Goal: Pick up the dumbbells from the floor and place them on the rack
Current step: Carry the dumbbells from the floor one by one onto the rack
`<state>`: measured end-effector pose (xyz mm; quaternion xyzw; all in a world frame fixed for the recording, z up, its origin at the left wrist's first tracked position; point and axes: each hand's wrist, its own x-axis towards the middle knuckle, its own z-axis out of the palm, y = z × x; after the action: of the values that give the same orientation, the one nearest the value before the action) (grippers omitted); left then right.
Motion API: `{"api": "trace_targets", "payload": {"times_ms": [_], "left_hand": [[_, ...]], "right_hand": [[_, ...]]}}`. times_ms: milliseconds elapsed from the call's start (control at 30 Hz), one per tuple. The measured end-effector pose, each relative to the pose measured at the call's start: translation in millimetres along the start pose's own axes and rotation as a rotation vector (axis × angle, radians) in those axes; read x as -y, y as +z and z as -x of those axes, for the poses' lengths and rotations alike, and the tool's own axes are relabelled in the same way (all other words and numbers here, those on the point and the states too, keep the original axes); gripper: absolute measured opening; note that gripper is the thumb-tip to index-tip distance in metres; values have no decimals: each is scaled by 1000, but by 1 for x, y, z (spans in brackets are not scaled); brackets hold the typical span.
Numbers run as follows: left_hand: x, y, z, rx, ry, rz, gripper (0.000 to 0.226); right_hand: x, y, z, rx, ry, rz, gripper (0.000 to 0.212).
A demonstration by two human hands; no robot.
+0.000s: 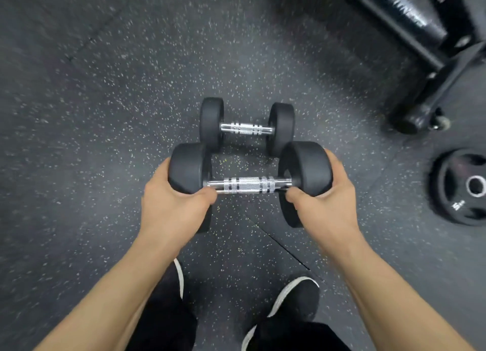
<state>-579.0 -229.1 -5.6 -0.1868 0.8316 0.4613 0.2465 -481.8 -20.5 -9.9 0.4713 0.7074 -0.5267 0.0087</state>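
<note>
A person bent over a speckled dark rubber gym floor (105, 114) gripped the nearer black round-headed dumbbell w/ knurled chrome handle (248, 185) by its two end weights, one hand per head. The left hand (172, 206) was cupped around the left head, fingers wrapped over the far side and thumb pressed near the inner face by the handle; the right hand (324, 201) mirrored it on the right head. Holding by the heads rather than the bar likely spread the load across both arms and kept the piece level. Whether it had cleared the floor could not be told for certain, though it appeared raised above the mat.

A second, matching black dumbbell w/ chrome handle (246, 128) lay on the floor just beyond, parallel to the first, untouched. The black steel rack frame w/ small castor (431, 88) stood at upper right, well apart from both, so a turn to the right seemed needed next. A black rubber-coated weight plate (462, 187) lay flat at right, near the likely carry path, a poss. trip hazard. Black shoes w/ white soles (294, 298) showed below, feet set apart, prob. for balance.
</note>
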Motion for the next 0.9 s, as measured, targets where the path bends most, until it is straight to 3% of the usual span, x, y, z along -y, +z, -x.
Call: {"api": "trace_targets", "payload": {"times_ms": [233,333,433,533,700,900], "left_hand": [[-242,-137,126,-54,210,127,42],[-358,-206,180,-100,381,178,45],[-463,-279,237,-155,577,249,41],[-554,-352,290,-217,777,314,44],[-654,-473,373,-299,1080,421,37],[-714,-588,436,-423,1325,537,47]], "right_hand": [[272,-114,106,-43,-299,-27,78],[402,-165,159,-102,-465,-82,77],[523,-211,221,-172,-628,-110,88],[628,-250,281,-245,-821,-192,79],[760,-280,384,-378,-1095,-320,78],[867,-271,466,-456,-1342,-516,77]]}}
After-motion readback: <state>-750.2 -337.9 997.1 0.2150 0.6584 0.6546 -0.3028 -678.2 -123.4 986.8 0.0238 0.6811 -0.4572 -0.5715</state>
